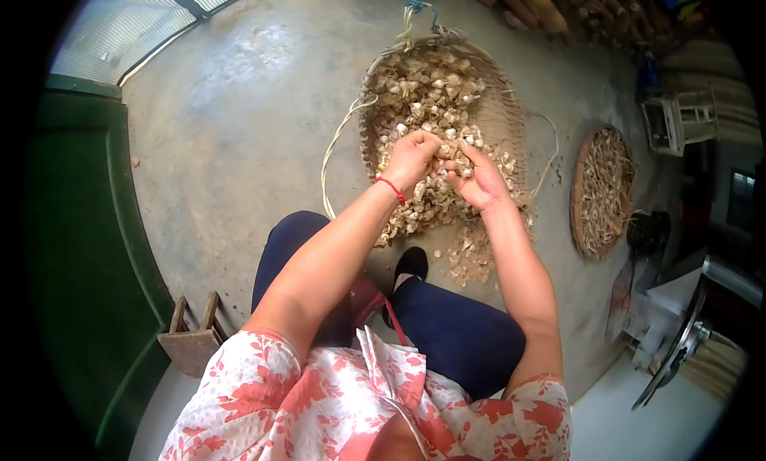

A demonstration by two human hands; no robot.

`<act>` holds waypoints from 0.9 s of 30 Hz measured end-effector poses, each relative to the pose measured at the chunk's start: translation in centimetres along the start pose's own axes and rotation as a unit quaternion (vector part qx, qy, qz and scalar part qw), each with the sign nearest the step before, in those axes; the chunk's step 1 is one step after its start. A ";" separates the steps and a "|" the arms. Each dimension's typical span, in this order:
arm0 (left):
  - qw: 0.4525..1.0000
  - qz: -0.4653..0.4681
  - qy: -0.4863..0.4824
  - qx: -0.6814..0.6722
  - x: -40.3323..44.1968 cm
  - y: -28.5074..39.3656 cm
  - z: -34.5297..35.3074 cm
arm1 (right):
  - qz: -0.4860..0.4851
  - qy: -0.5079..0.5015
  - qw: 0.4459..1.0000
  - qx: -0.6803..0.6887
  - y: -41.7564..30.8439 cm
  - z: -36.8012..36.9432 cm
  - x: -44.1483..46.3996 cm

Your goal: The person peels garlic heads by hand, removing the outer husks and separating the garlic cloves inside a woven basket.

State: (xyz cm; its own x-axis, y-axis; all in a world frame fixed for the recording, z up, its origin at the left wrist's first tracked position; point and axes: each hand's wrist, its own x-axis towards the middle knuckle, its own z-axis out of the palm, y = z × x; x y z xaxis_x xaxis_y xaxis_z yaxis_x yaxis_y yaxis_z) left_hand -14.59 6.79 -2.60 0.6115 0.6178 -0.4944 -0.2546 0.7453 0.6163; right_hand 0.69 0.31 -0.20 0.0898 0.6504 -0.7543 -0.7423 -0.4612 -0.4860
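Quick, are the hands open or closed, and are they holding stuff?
Left hand: curled closed; can't tell if it's holding anything.
Right hand: holding a clump of garlic.

l grip (415, 159) curled, r grip (483, 183) looser nr it, arms (331, 269) fwd.

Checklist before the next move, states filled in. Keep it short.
1. Hands at the work: ok. Left hand and right hand are together at a garlic piece.
2. Garlic piece fully visible: not ok. Fingers cover part of it.
3. Garlic piece peeled or not: cannot tell. Too small here.
4. Hands over the woven basket: ok.
5. Floor by the basket's near end clean: not ok. Dry scraps lie there.
6. Round tray clear of the hands: ok. It sits apart, off to the right.
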 end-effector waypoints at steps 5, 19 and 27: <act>0.992 -0.048 0.089 0.080 0.3 -0.5 -0.7 | -0.029 -0.026 0.996 0.084 -0.1 -0.9 0.5; 0.798 0.341 -0.017 0.496 -2.0 -2.0 1.0 | -0.136 0.071 0.988 -0.032 3.1 1.6 0.7; 0.872 0.230 -0.010 0.431 -0.8 -2.7 0.3 | -0.200 0.074 0.969 -0.129 4.6 0.5 1.6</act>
State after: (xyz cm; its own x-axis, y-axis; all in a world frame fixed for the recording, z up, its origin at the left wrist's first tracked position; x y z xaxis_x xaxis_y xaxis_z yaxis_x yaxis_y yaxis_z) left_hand -14.13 4.20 -3.73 0.6087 0.7905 -0.0676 0.1763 -0.0518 0.9830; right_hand -2.94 -0.53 -3.43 0.4441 0.7232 -0.5289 -0.4402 -0.3380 -0.8319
